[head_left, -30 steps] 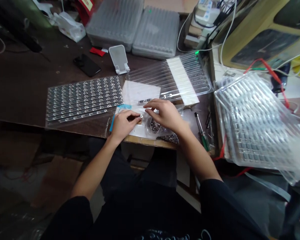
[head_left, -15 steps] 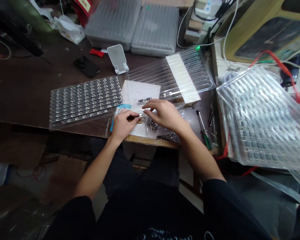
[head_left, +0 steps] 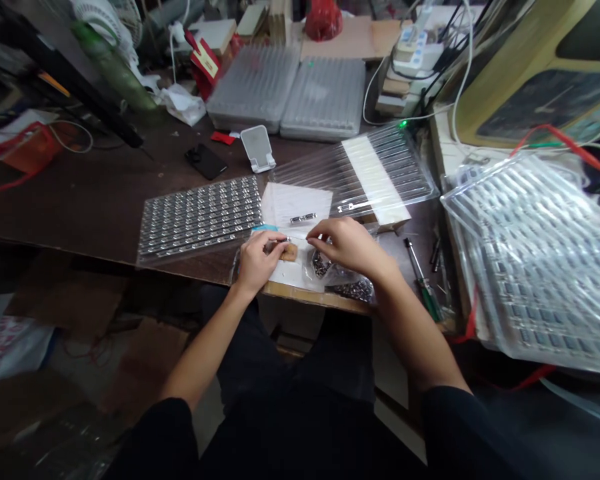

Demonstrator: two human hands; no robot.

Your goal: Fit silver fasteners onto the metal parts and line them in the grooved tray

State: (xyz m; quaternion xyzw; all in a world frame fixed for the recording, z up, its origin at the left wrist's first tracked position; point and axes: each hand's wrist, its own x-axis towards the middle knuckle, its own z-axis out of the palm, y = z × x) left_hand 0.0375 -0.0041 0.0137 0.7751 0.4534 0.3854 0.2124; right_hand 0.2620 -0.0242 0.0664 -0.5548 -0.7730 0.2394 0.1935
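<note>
My left hand (head_left: pixel 258 263) pinches a small connector between thumb and fingers, and only its metal end peeks out. Beneath those fingertips lies a small brown block (head_left: pixel 289 252) on white paper (head_left: pixel 286 273). My right hand (head_left: pixel 349 244) hovers just to the right, thumb and forefinger closed together; anything in them is too small to make out. Under it, a clear bag (head_left: pixel 322 265) contains small dark metal parts, and a heap of similar parts (head_left: pixel 354 290) sits by the table edge. Beyond the hands rest a metal connector (head_left: pixel 303 218) and another connector (head_left: pixel 346 209) in a clear ridged tray (head_left: pixel 310 173).
A tray full of connectors (head_left: pixel 203 217) lies left. A green-handled driver (head_left: pixel 423 283) is at right, beside stacked clear trays (head_left: pixel 535 267). Farther back are a phone (head_left: pixel 206 161), a white phone stand (head_left: pixel 257 148) and more stacked trays (head_left: pixel 323 97).
The view has shifted, so the table appears lower and farther right. My right fingertips have come together from a slight gap. The left hand keeps its pinch near the brown block.
</note>
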